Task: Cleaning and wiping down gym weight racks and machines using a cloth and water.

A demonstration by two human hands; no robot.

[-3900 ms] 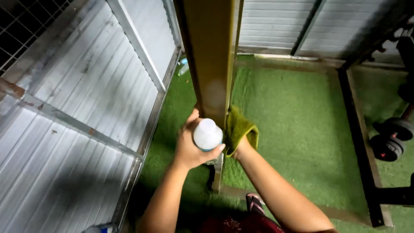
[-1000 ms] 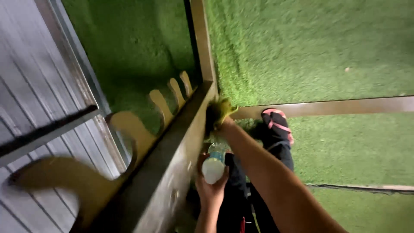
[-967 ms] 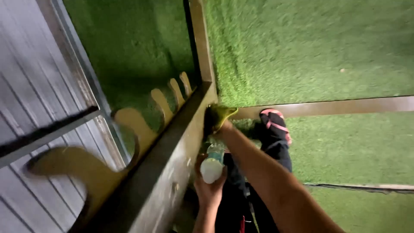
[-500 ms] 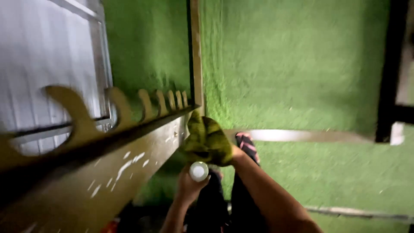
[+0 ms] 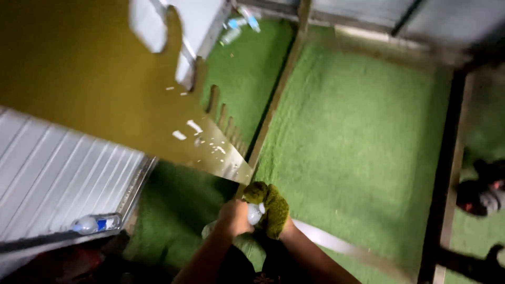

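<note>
My left hand point(image 5: 234, 216) grips a small white plastic bottle point(image 5: 254, 213), held low in front of me. My right hand point(image 5: 284, 229) is mostly hidden under an olive-green cloth point(image 5: 272, 206) that it holds bunched up, touching the bottle and the lower end of a mustard-yellow metal post point(image 5: 121, 100). The post runs up to the upper left, has hook-shaped notches along its edge and carries white flecks on its face.
Green artificial turf point(image 5: 357, 142) covers the floor inside a metal floor frame point(image 5: 279, 100). A corrugated metal wall point(image 5: 58, 173) stands at left with a plastic bottle point(image 5: 94, 223) at its foot. More bottles point(image 5: 239, 23) lie at the far corner. Dark dumbbells point(image 5: 481, 192) sit at right.
My view has swung upward and the post now fills the upper left. My hands stay together at the post's lower end, the bottle now half hidden between hand and cloth.
</note>
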